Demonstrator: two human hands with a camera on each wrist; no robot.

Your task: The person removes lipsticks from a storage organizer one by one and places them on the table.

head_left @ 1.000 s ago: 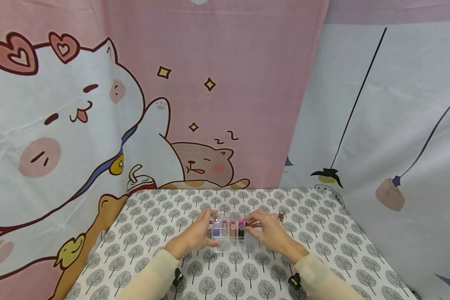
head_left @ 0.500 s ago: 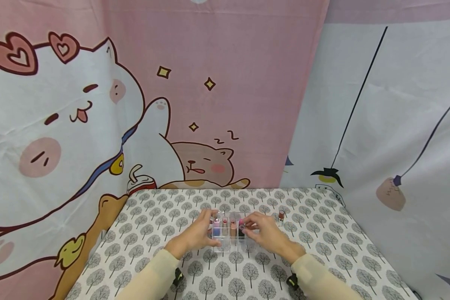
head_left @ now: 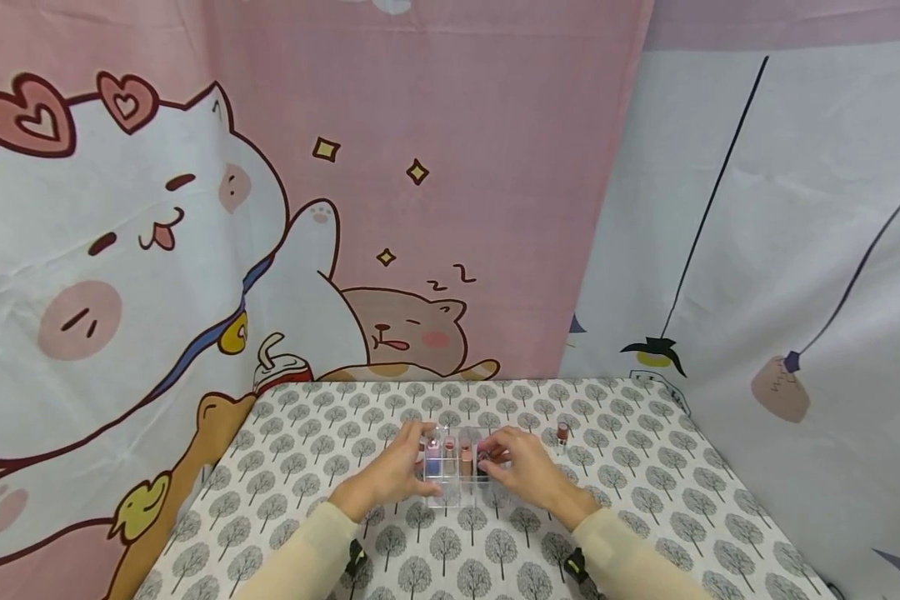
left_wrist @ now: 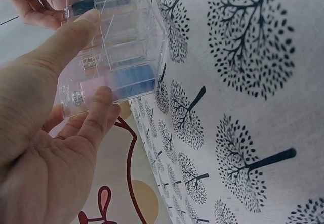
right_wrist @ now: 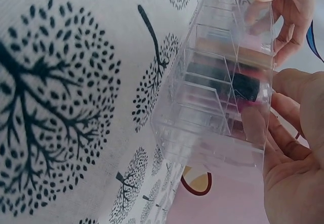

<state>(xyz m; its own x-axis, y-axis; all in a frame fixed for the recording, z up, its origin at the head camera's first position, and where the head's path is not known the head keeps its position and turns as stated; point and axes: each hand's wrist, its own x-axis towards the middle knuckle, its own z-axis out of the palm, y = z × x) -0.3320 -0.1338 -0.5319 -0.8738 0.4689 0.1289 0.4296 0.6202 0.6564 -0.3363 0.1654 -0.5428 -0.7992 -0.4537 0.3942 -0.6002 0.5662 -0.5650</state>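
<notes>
Table, left side: tree-print cloth on the table spreads from the left edge to the left forearm, giving me wide sideways room.
Left hand: the left hand has its grip clamped on the left end of the box, thumb on the near side, fingers at the far corner.
Box: I have the clear organizer on the table between both hands, well apart from the left, right and far edges; its near cells show cloth print through the plastic.
Leftmost tube: pink-and-blue tube, upright in its cell, pink end uppermost.
Second tube: clear tube with a reddish top, beside it.
Third tube: brown tube, upright.
Rightmost tube: black tube with magenta next to it; I cannot tell whether they are one piece.
Right hand: the right hand has its grip together on the upper part of the black tube, pinching; whether the tube is raised, I cannot tell.
Lone tube: brown-topped lipstick, upright beyond the right hand, apart from it.
Right side: I see cloth running on from the lipstick to the right edge.
Far edge: the printed backdrop rises behind it.
</notes>
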